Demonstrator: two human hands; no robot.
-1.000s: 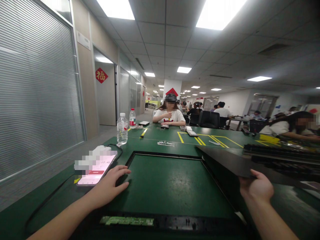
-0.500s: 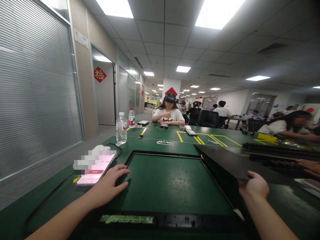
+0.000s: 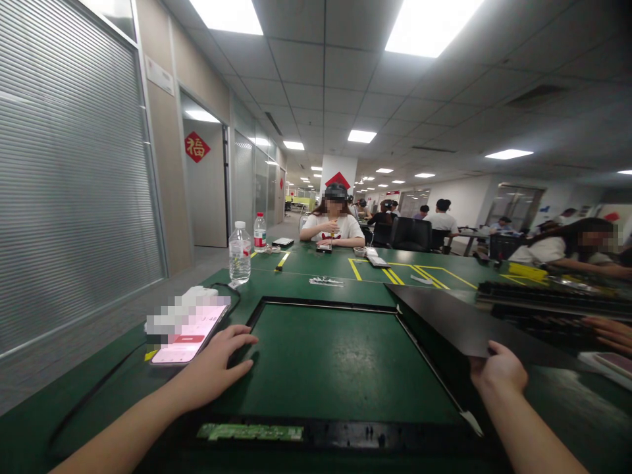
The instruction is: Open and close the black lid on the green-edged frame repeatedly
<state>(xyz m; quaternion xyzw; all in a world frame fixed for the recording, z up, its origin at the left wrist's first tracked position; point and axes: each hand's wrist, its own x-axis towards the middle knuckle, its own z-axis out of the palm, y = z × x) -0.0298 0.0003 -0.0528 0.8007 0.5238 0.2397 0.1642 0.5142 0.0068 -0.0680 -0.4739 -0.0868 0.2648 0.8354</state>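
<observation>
Dark panel [image 3: 459, 319] held tilted, clamped in right hand [image 3: 501, 374]; left hand [image 3: 220, 365] laid at black frame [image 3: 345, 436], fingers apart; steady grip needed.

A green table [image 3: 340, 270] carries a black frame [image 3: 330, 304], a phone [image 3: 190, 339], bottles [image 3: 239, 253] and, seemingly, dark strips [image 3: 548, 299].

The character 福 stands in gold on the red diamond sign [image 3: 197, 147] on the door [image 3: 210, 204]. Digits on the phone [image 3: 185, 345] are partly masked, too unclear to tell. Lettering on the red-capped bottle [image 3: 260, 236] is too small to read.
</observation>
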